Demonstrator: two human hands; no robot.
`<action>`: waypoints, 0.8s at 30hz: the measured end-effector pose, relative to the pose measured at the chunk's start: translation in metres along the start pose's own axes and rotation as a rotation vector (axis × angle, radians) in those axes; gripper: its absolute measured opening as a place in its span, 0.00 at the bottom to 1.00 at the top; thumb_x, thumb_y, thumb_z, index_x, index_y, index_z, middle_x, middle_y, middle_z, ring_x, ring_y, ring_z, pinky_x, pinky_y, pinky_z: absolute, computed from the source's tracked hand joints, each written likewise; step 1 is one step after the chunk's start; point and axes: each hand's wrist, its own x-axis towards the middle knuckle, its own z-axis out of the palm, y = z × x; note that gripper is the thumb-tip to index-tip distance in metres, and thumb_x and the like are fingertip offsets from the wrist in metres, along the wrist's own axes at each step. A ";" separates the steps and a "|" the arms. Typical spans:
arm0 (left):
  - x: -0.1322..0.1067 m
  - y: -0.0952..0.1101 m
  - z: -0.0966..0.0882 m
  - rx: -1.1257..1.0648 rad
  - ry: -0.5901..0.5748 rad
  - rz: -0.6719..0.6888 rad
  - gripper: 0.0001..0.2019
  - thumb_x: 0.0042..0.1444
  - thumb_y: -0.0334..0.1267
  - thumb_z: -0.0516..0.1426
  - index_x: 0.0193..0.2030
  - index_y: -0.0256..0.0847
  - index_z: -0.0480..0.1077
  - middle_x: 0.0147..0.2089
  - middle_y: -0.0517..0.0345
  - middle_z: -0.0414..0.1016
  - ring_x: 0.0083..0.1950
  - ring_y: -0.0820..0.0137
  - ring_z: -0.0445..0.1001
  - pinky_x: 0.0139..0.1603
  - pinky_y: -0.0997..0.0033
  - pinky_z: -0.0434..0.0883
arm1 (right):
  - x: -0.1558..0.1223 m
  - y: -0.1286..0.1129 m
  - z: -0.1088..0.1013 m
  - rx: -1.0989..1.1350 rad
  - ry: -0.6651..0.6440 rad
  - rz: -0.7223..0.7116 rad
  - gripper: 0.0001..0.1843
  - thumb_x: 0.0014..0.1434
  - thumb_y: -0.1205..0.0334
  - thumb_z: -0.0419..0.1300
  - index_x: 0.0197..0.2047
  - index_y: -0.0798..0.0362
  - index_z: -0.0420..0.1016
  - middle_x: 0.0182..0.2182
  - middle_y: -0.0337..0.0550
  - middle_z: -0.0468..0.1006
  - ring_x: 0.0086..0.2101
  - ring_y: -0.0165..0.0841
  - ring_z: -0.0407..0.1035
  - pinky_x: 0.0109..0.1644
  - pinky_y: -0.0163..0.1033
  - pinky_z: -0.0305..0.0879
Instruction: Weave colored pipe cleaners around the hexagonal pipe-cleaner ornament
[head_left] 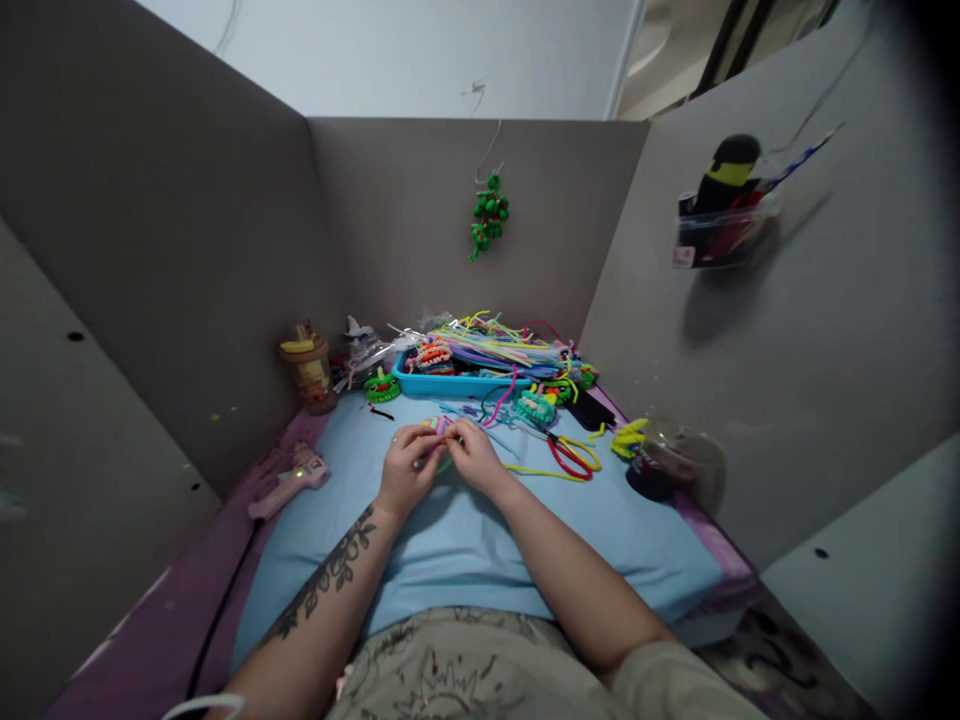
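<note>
Pipe cleaners [504,352] — fuzzy, matt

Beyond the fingers [416,436] and to their left, a cup [310,370] is standing; high beyond them, a green ornament [491,208] is hanging; up to their right, a holder [733,245] is jutting out.

Behind the left grip [409,466], the forearm [364,580] is marked with a dark tattoo [343,573] of leafy sprigs. Farther back from that grip, a greyish-beige short-sleeved shirt [465,660] is worn, printed with dark line drawings and small reddish touches.
</note>
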 end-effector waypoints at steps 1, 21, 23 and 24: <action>0.000 0.000 0.000 -0.001 0.005 0.009 0.06 0.55 0.34 0.57 0.40 0.43 0.73 0.42 0.53 0.72 0.45 0.67 0.71 0.46 0.63 0.71 | 0.000 0.000 0.000 0.022 0.009 0.018 0.06 0.54 0.69 0.50 0.27 0.51 0.63 0.27 0.39 0.65 0.32 0.33 0.62 0.38 0.38 0.59; -0.003 -0.010 0.014 0.001 -0.032 -0.162 0.21 0.50 0.25 0.53 0.52 0.41 0.65 0.50 0.50 0.71 0.51 0.64 0.70 0.54 0.58 0.69 | 0.000 -0.006 -0.003 0.193 0.061 0.069 0.06 0.54 0.66 0.54 0.34 0.53 0.72 0.29 0.39 0.72 0.30 0.31 0.66 0.36 0.36 0.64; -0.003 -0.010 0.014 -0.011 -0.023 -0.176 0.19 0.51 0.25 0.53 0.51 0.41 0.66 0.48 0.51 0.72 0.49 0.65 0.72 0.52 0.60 0.70 | -0.001 -0.007 -0.006 0.095 0.073 -0.038 0.09 0.55 0.68 0.52 0.37 0.52 0.73 0.33 0.42 0.73 0.35 0.32 0.67 0.40 0.37 0.65; -0.002 -0.009 0.013 -0.012 -0.017 -0.181 0.19 0.51 0.26 0.53 0.51 0.41 0.66 0.47 0.51 0.73 0.49 0.66 0.72 0.51 0.60 0.71 | -0.001 -0.007 -0.007 0.047 0.066 -0.085 0.10 0.56 0.69 0.52 0.38 0.52 0.73 0.35 0.43 0.72 0.36 0.33 0.68 0.41 0.38 0.65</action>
